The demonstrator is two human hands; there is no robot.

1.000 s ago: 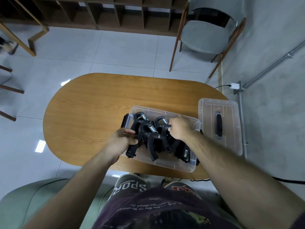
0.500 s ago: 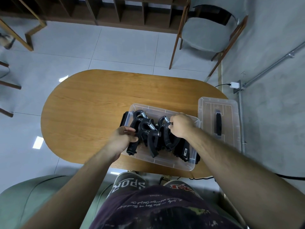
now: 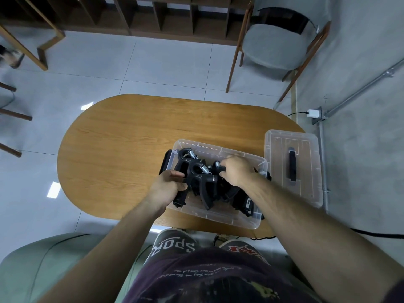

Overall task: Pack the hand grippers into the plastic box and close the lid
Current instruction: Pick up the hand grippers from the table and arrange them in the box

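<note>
We count one oval wooden table [image 3: 120, 149]. On the table: one clear plastic box [image 3: 218, 217], one clear plastic lid [image 3: 277, 162], at least three overlapping black sprung hand grippers [image 3: 196, 178]. Two bare hands: left hand [image 3: 168, 189], right hand [image 3: 238, 171].

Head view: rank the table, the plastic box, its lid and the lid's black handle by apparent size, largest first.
1. table
2. plastic box, which looks somewhat bigger than the next
3. lid, though wide-angle distortion near the frame edge makes that unsure
4. black handle, clearly the smallest
</note>
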